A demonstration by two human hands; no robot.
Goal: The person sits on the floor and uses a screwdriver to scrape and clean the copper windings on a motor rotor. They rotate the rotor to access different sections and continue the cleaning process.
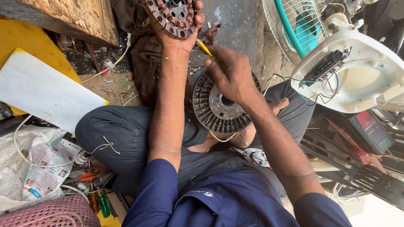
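My left hand [179, 35] grips a round motor stator [172, 16] with copper windings, held up near the top of the view. My right hand [229, 73] pinches a thin yellow-handled tool [205, 48] whose tip points toward the stator. Under my right hand, a round ribbed metal motor casing [212, 111] rests on my crossed legs. Pliers [254, 155] lie on my lap by my right forearm.
A white fan base [357, 73] with an exposed switch and wires stands at the right, beside a fan grille with teal blade [299, 29]. A white and yellow board [40, 90], newspaper [33, 168], scissors [90, 173] and small bottles lie left. A dark plastic panel [357, 172] lies lower right.
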